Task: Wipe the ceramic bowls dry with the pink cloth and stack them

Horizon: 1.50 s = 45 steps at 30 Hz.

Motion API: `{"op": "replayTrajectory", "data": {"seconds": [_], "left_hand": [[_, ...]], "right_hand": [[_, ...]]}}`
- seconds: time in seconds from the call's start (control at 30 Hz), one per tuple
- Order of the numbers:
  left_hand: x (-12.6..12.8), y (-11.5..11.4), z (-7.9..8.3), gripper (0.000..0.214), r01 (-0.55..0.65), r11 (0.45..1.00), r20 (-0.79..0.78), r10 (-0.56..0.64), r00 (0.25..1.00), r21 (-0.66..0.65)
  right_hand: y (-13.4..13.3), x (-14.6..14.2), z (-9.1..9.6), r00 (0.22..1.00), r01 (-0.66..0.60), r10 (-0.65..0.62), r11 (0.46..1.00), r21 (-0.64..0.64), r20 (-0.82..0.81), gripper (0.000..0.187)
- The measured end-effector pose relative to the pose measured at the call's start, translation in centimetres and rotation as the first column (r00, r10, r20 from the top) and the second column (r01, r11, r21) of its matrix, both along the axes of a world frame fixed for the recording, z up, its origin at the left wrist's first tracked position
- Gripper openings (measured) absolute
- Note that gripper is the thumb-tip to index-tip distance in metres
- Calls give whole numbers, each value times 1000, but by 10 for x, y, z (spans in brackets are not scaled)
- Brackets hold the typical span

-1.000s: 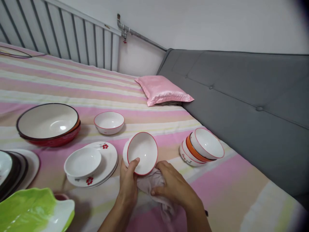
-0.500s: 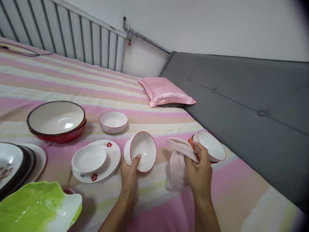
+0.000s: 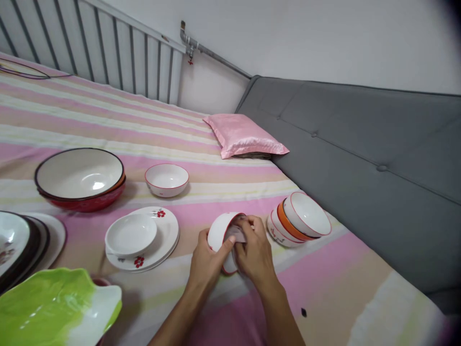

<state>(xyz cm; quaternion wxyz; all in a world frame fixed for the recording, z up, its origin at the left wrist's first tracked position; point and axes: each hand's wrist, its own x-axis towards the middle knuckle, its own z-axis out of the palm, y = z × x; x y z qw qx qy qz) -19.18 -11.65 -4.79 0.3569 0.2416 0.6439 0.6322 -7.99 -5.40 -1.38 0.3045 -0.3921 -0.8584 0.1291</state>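
Tilted toward the right, a white bowl with a red rim [image 3: 219,231] is gripped at its near left side by my left hand [image 3: 207,262], thumb over the rim. Inside that bowl, my right hand [image 3: 255,250] presses a pale pink cloth [image 3: 236,231] against the inner wall; its fingers are bent around the cloth, most of which is hidden. Just right of my hands leans a stack of bowls, with a white one [image 3: 309,214] on top, an orange bowl [image 3: 288,225] under it and a flower-printed white one [image 3: 279,234] at the bottom.
Left of my hands, a small white dish [image 3: 131,234] rests on flowered plates [image 3: 169,235]. Behind are a red-rimmed bowl [image 3: 166,180] and large red bowls [image 3: 81,175]. A green leaf-shaped dish [image 3: 46,302], dark-rimmed plates [image 3: 14,240], a pillow [image 3: 247,134] and a grey headboard [image 3: 345,129] surround them.
My right hand has moved left with the cloth, from beside the stack into the held bowl. The held bowl has shifted right and turned its opening rightward. A small dark piece now shows on the sheet.
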Motion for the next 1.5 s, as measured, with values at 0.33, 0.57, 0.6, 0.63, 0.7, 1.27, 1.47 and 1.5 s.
{"op": "replayTrajectory", "data": {"seconds": [0.33,0.57,0.6,0.63,0.7,1.27,1.47,1.5], "left_hand": [[2,0,7,53,12,997,-72,-17,997,-73],[3,-1,7,56,37,996,-91,-44,995,-83],[3,-1,8,58,50,994,-102,-59,993,-93],[2,-1,8,59,66,992,-117,-78,990,-103],[2,-1,10,62,99,987,-151,-117,982,-125],[4,-7,23,59,182,970,-315,-225,922,-160],[6,-10,29,42,217,933,-374,-319,871,-288],[6,-10,28,42,215,929,-370,-322,872,-301]], "right_hand": [[-2,0,-2,978,-145,171,968,-206,118,47],[-3,2,1,972,-193,225,926,-325,62,32],[-2,3,1,972,-198,230,916,-349,52,30],[-1,4,1,970,-205,237,905,-373,43,28],[1,6,1,967,-221,255,882,-415,28,23],[11,2,-22,942,20,117,917,398,-315,44],[19,5,-33,958,117,-31,950,289,-284,39],[19,5,-33,970,115,-55,962,247,-238,40]]}}
